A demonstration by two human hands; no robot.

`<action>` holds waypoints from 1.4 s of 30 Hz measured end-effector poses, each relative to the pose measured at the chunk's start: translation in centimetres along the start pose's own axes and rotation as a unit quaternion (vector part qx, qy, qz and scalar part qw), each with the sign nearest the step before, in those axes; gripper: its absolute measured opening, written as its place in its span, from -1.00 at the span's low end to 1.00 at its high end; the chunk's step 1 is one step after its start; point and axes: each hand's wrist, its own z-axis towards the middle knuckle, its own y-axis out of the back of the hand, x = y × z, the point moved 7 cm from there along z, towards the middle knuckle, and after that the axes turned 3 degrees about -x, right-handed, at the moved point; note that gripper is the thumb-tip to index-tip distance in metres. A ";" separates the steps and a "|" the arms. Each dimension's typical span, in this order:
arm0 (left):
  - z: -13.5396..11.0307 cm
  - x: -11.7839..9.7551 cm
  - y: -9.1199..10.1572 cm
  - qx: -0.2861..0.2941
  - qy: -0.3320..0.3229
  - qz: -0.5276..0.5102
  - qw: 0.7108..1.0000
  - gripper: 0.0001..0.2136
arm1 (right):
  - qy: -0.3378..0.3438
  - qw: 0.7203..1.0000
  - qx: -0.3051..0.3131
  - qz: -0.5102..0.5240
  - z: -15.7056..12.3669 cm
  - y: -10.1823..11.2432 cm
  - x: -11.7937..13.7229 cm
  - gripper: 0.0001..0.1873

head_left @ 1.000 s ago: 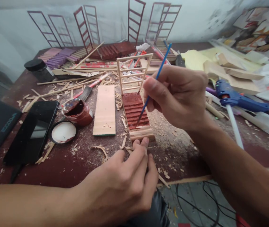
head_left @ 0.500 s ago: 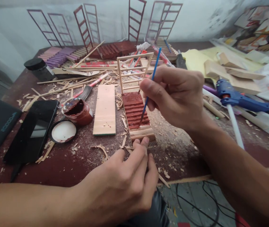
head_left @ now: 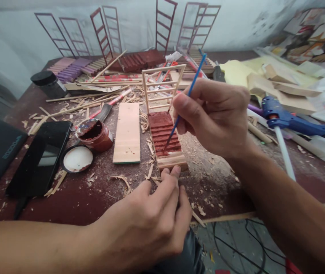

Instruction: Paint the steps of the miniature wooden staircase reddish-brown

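Observation:
My right hand [head_left: 213, 114] pinches a blue paintbrush [head_left: 191, 88], its tip touching a small ridged wooden piece [head_left: 164, 131]. Red-brown paint covers most of that piece's steps; the near end shows bare wood. A thin unpainted ladder-like frame [head_left: 165, 70] stands up at its far end. The fingertips of my left hand [head_left: 156, 213] grip the bare near end, though some fingers are hidden beneath. To the left stands an open jar of red-brown paint [head_left: 101, 140], and its lid [head_left: 77, 159] lies beside it, white inside up. A plain wooden board [head_left: 127, 133] lies between jar and ridged piece.
At left lie a black phone [head_left: 40, 156] and a dark jar [head_left: 48, 84]. A blue glue gun [head_left: 290, 118] with a white stick rests at right, near wood blocks [head_left: 276, 85]. Shavings litter the table; painted ladder frames [head_left: 165, 24] stand at the back.
The brush tip has moved slightly left along the ridged piece, leaning more, and my right hand has shifted a little right. My left hand stays in place.

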 end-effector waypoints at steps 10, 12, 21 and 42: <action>0.0 0.0 0.1 -0.009 0.002 -0.001 1.000 -0.61 | 0.015 0.998 0.030 -0.045 0.3 -0.1 0.3 -0.58; 0.0 0.0 0.1 -0.011 0.001 -0.001 1.000 -0.61 | 0.009 0.999 0.028 -0.031 0.4 0.0 0.1 -0.58; -0.1 0.0 0.0 -0.006 0.004 0.000 1.000 -0.61 | 0.010 0.998 0.027 -0.053 0.2 -0.1 0.2 -0.56; 0.0 0.0 0.0 -0.007 0.002 -0.002 1.000 -0.62 | 0.019 0.999 0.024 -0.014 0.3 0.0 0.0 -0.57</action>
